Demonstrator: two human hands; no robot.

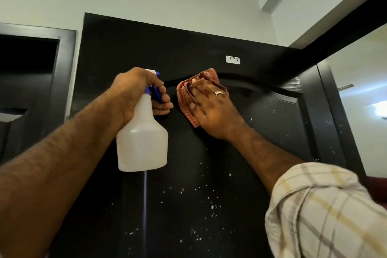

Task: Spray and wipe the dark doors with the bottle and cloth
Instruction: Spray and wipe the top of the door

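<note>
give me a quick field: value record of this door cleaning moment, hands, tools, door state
left hand: left hand grips the spray bottle, fingers on the blue trigger
right hand: right hand presses the checked cloth flat on the dark door
cloth position: near the door's arched top moulding
door state: white droplets speckle the lower panel
label: small white sticker above the cloth

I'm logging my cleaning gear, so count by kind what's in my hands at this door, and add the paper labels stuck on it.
Spray bottles: 1, the white spray bottle held in the left hand.
Cloths: 1, the checked cloth pressed to the dark door under the right hand.
Paper labels: 1, the white label.
Total: 3
</note>
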